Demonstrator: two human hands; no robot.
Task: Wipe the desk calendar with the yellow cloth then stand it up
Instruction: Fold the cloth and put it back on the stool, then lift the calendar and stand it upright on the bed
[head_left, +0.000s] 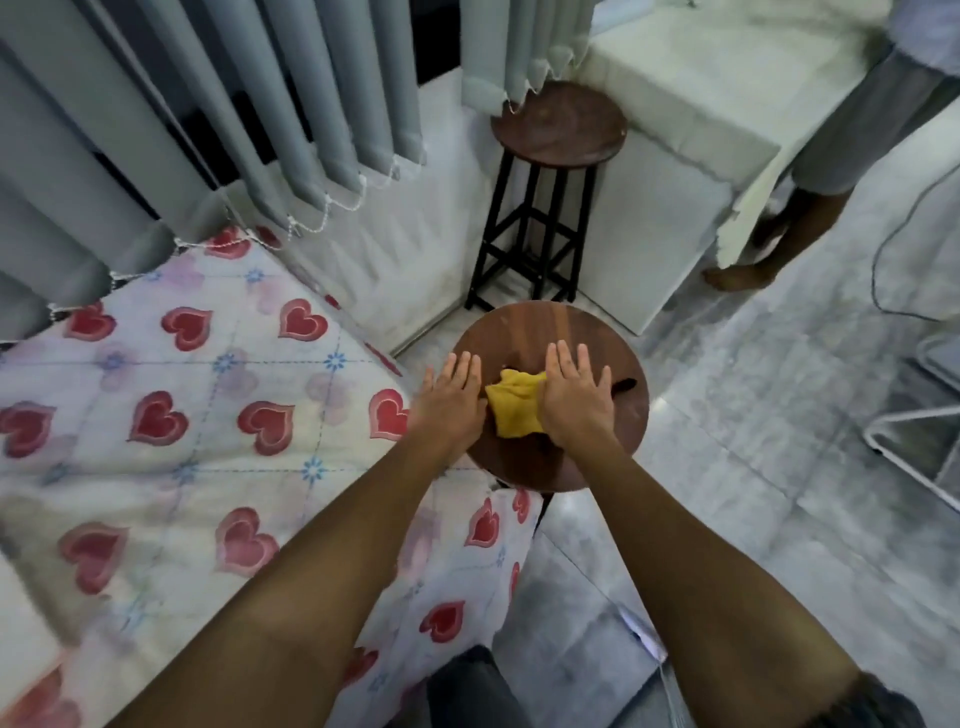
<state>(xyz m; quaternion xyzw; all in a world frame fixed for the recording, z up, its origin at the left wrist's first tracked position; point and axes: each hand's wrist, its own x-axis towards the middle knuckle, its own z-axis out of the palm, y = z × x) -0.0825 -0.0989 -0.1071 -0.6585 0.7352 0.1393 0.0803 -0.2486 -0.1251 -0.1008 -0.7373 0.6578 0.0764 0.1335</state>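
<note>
While both flat, fingers spread, left hand (451, 399) on stool (530, 332), right hand (574, 396) pressing yellow cloth (514, 405)

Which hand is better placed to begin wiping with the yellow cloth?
Probably the right hand: its palm edge already lies on the yellow cloth. The left hand lies flat beside the cloth on the round stool top.

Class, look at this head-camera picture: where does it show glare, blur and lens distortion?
Head view: glare on the floor beside the stool; blinds and bedsheet bend and smear toward the edges; hands and cloth are sharpest.
</note>
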